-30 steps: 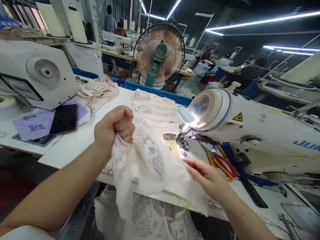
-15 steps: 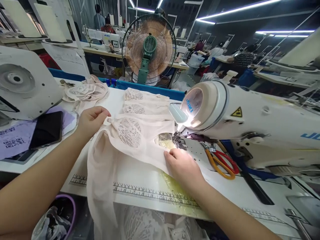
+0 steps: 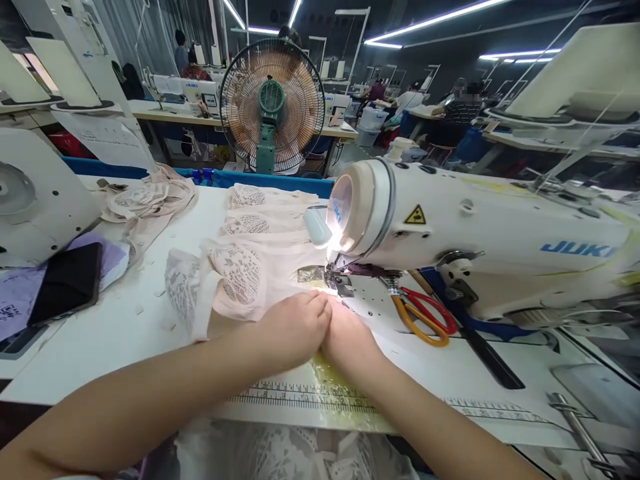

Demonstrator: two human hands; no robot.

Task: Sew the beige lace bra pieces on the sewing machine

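Note:
A pale pink lace bra [image 3: 241,273] lies across the sewing table, its cups to the left and one edge running toward the needle area of the white sewing machine [image 3: 425,220]. My left hand [image 3: 293,328] is closed on the bra's edge just in front of the presser foot [image 3: 341,283]. Right against it, my right hand [image 3: 349,337] is also closed on that edge. The two hands touch, and they hide the fingertips and the cloth between them. The machine's lamp lights this spot brightly.
Orange- and red-handled scissors [image 3: 423,319] lie right of the needle, beside a black-handled tool [image 3: 493,357]. More lace pieces [image 3: 247,195] lie behind the bra. At left are a phone [image 3: 65,283] and a heap of straps [image 3: 150,200]. A fan [image 3: 271,97] stands beyond the table.
My left hand has moved right, from the bra's left end to beside my right hand. The left part of the bra now lies folded on the table. The view has shifted slightly.

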